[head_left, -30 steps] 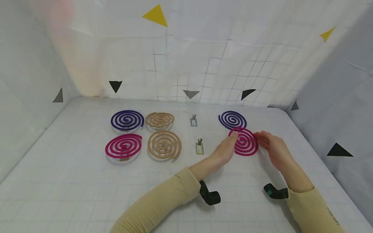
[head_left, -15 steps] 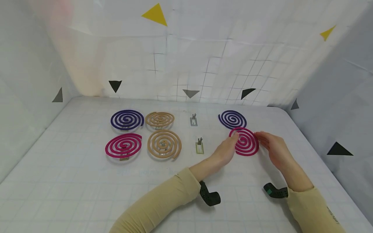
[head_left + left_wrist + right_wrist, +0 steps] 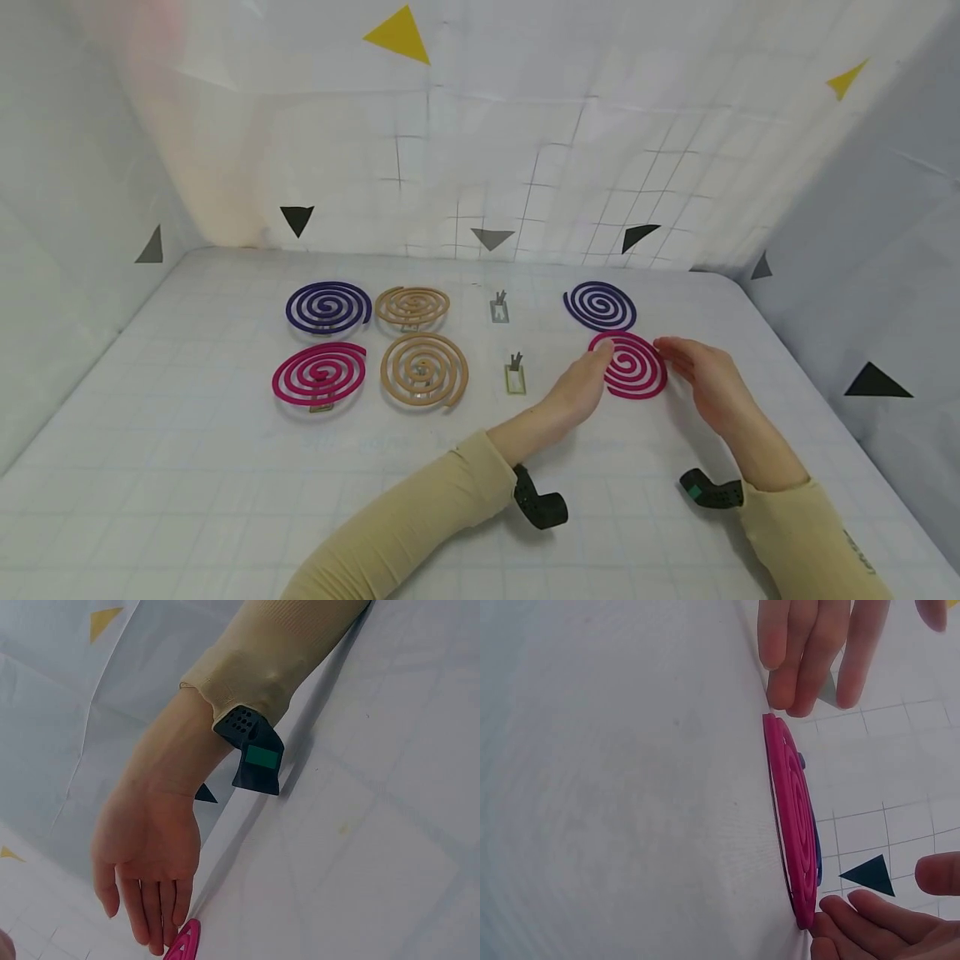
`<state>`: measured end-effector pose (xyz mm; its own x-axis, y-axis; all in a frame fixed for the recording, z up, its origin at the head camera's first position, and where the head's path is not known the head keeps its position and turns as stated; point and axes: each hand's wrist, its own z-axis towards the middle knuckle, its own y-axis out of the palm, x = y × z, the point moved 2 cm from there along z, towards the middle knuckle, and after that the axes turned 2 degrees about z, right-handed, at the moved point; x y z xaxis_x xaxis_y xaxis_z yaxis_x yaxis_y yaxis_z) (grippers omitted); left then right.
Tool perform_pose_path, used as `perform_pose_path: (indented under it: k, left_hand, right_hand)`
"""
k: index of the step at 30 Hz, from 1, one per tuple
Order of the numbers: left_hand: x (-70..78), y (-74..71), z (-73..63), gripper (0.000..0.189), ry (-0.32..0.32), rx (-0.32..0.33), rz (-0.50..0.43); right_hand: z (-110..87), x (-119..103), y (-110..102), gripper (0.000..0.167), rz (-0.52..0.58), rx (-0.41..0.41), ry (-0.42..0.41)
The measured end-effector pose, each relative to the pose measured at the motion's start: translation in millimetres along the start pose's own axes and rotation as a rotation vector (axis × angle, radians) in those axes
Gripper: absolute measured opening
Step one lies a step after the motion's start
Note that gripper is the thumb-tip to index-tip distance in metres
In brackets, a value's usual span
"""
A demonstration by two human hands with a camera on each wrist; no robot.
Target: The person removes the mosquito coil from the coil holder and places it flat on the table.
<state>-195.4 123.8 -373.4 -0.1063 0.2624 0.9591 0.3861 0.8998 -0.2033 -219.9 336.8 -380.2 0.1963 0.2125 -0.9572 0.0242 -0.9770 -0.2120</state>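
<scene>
A pink mosquito coil (image 3: 630,364) lies flat on the white table between my two hands. My left hand (image 3: 576,390) stands at its left edge, fingers straight, its thumb overlapping the coil in the head view. At the right edge is my right hand (image 3: 708,379), palm turned inward. Its straight fingers (image 3: 150,907) show in the left wrist view, tips right at the coil's rim. Seen edge-on in the right wrist view, the coil (image 3: 791,817) has left fingertips (image 3: 780,694) at one end and right fingertips (image 3: 832,922) at the other.
Just behind lies a dark blue coil (image 3: 600,306). On the left, another blue coil (image 3: 327,306), a pink one (image 3: 320,373) and two tan coils (image 3: 423,369) sit raised on small stands. Two bare metal stands (image 3: 515,379) are mid-table. White walls enclose the back and sides.
The pink coil has settled a little flatter, and its far edge now overlaps the blue coil less in the head view. Both hands stay nearly still.
</scene>
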Motion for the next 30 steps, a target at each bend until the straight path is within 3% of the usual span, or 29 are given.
perform_pose_path:
  k: [19,30]
  left_hand:
    - [-1.5,-0.7,0.5,0.062,0.035,-0.011,-0.010]
    - [-0.3,-1.5,1.7,0.067,-0.018,0.003,-0.018]
  right_hand:
    - [-1.8,-2.5,-0.5,0.064,0.014,0.003,0.012]
    - [0.6,-1.7,1.0,0.065,0.008,0.020,0.015]
